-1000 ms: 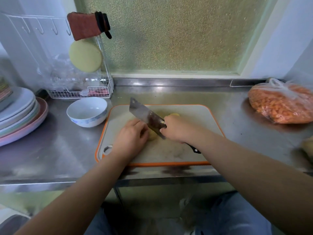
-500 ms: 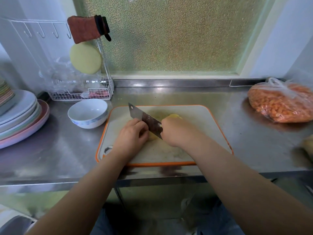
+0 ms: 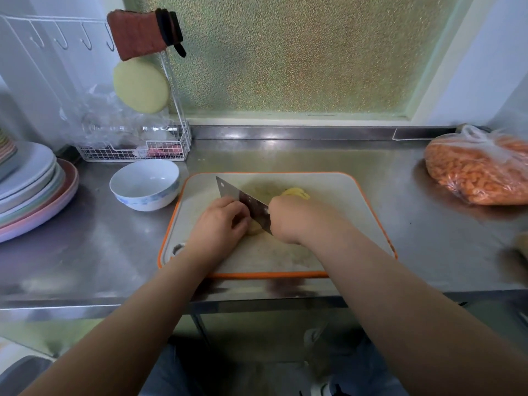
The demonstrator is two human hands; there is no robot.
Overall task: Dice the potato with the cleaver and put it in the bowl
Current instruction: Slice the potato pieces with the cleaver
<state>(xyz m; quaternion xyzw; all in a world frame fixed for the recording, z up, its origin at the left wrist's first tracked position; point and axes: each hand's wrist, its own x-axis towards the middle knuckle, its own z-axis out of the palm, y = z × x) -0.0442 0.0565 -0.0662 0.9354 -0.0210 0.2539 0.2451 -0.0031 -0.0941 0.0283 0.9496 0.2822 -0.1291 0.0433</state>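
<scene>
The white bowl [image 3: 145,184] stands empty on the steel counter [image 3: 94,247], just beside the left edge of the orange-rimmed cutting board [image 3: 337,212]. Behind it a white wire rack [image 3: 134,151] holds crumpled clear plastic and something pink, too blurred to name. At the far left a stack of plates [image 3: 31,192] rests on the counter, and at the far right a knotted plastic bag [image 3: 477,170] is full of small orange pieces.

On the board, the left hand [image 3: 221,224] is curled down over a pale piece of potato [image 3: 255,229], fingertips pressed on it and hiding most of it. The right hand [image 3: 291,218] is clenched around the handle of the cleaver [image 3: 245,202], whose blade slants down against the potato, right beside the left fingers. More yellow potato pieces [image 3: 295,192] lie just behind the right hand, well apart from the bowl
</scene>
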